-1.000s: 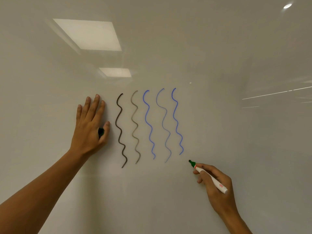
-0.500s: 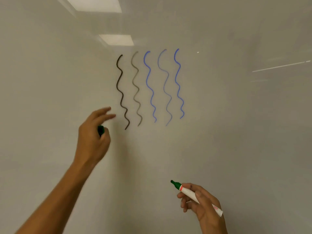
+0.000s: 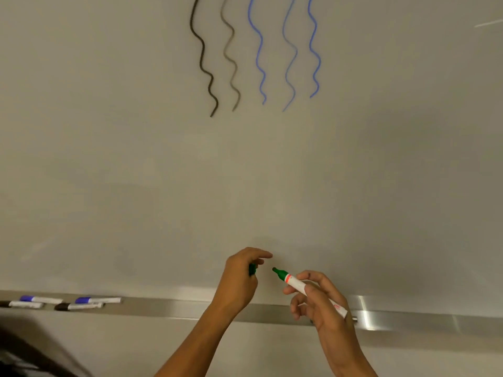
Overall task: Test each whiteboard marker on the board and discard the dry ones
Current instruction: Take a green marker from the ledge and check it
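Observation:
My right hand (image 3: 318,300) holds an uncapped green marker (image 3: 295,284), white barrel, green tip pointing up-left. Its green cap (image 3: 252,269) sits in my left hand (image 3: 241,278), a short gap away from the tip. Both hands hover low in front of the whiteboard (image 3: 245,172), just above the metal tray (image 3: 163,308). Near the board's top are several wavy test lines (image 3: 258,55): one dark, one faint grey-brown, and blue ones of differing strength. No green line shows.
Several capped markers lie at the tray's left end: two blue-capped (image 3: 40,299) (image 3: 96,300) and two dark-capped (image 3: 77,306) (image 3: 23,304). A dark blurred shape fills the bottom-left corner (image 3: 27,355).
Both hands dropped from beside the wavy lines to just above the tray and came together. My left hand left the board, cap still in it. The view tilted down, showing the tray.

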Motion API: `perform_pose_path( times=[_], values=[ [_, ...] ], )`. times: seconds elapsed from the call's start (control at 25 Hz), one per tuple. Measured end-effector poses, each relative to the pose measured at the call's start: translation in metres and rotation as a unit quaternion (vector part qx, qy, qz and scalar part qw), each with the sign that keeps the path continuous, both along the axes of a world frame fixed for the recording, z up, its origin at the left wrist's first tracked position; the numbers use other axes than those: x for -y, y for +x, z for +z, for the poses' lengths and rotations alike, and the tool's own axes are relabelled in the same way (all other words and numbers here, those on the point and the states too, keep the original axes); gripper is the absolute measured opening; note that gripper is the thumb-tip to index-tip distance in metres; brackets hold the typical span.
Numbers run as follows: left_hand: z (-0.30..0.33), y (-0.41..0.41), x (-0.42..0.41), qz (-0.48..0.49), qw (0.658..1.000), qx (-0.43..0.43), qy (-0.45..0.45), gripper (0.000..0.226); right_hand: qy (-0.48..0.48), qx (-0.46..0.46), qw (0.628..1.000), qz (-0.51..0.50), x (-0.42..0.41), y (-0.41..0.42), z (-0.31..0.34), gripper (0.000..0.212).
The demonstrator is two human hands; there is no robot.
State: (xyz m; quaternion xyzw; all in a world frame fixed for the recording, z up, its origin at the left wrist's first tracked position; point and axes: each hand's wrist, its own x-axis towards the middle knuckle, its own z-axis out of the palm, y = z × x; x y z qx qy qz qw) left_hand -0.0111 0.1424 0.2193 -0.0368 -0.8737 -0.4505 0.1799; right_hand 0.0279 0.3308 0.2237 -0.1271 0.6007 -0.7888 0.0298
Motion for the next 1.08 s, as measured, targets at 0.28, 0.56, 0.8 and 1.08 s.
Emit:
perform_pose_path(
  times=[0.28, 0.56, 0.8, 1.08],
  values=[
    [-0.023, 0.013, -0.033, -0.045, 0.997, 0.046, -0.043, 0.060, 0.059, 0.019, 0.998, 0.002, -0.018, 0.017, -0.017, 0.046],
    [-0.036, 0.019, -0.049, -0.144, 0.985, 0.056, -0.080, 0.065, 0.057, 0.052, 0.996, -0.039, -0.040, 0.026, -0.027, 0.027],
    [-0.042, 0.022, -0.068, -0.163, 0.982, 0.069, -0.060, 0.067, 0.063, 0.076, 0.992, -0.079, -0.061, 0.032, -0.033, 0.015],
    [-0.051, 0.019, -0.092, -0.184, 0.977, 0.066, -0.089, 0.061, 0.107, 0.089, 0.984, -0.108, -0.084, 0.039, -0.044, 0.009]
  ],
)
